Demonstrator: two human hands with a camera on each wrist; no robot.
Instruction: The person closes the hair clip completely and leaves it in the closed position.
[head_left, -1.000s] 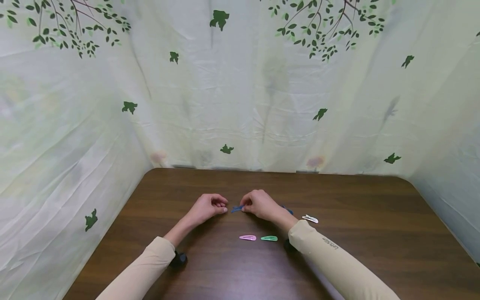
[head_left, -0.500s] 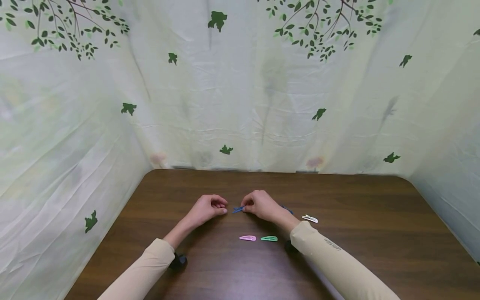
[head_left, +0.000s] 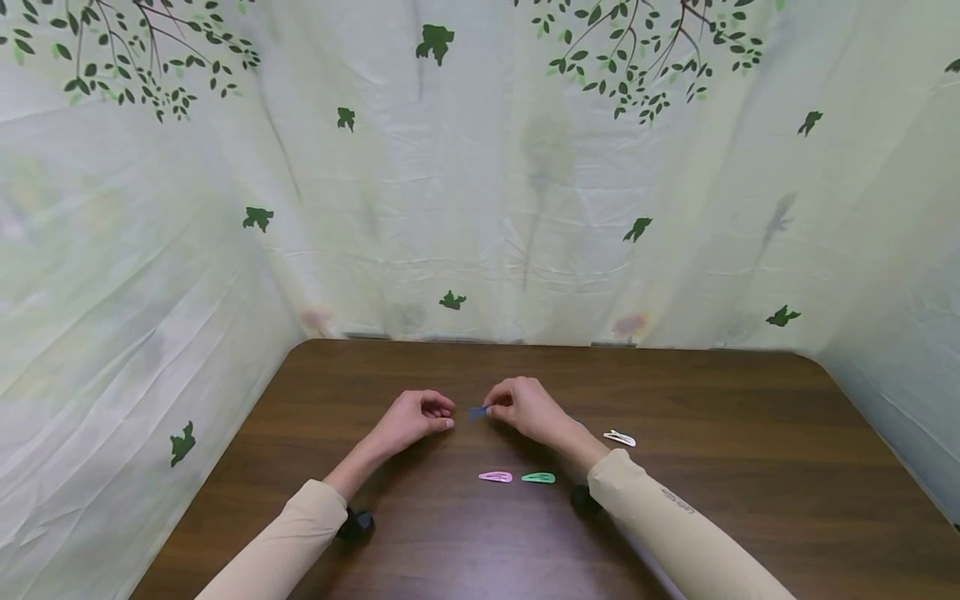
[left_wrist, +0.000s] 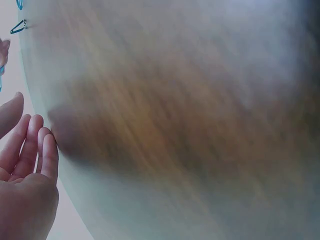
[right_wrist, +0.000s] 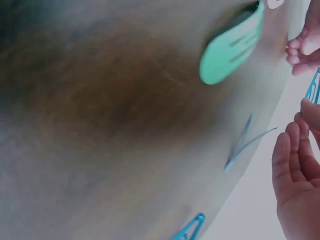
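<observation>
My right hand (head_left: 528, 408) pinches a blue snap hair clip (right_wrist: 313, 89) between thumb and fingertips over the middle of the table. The clip's free end points toward my left hand (head_left: 412, 417), which stays close by with loosely bent fingers and nothing in them. In the left wrist view, the left thumb stands apart from the fingers (left_wrist: 31, 145). Behind the right wrist, more blue (head_left: 579, 422) shows in the head view, mostly hidden. The right wrist view has a spread blue clip (right_wrist: 241, 148) and another blue clip (right_wrist: 191, 229) on the table.
Nearer to me on the brown table (head_left: 420, 533), a pink hair clip (head_left: 496, 477) lies beside a green hair clip (head_left: 538, 477). A white hair clip (head_left: 620, 437), its arms spread, lies right of the right wrist. Leaf-printed cloth (head_left: 525, 183) hangs behind the table.
The right hand has risen slightly with the blue hair clip and shifted a little to the right. The left hand and the pink, green and white clips stay in place.
</observation>
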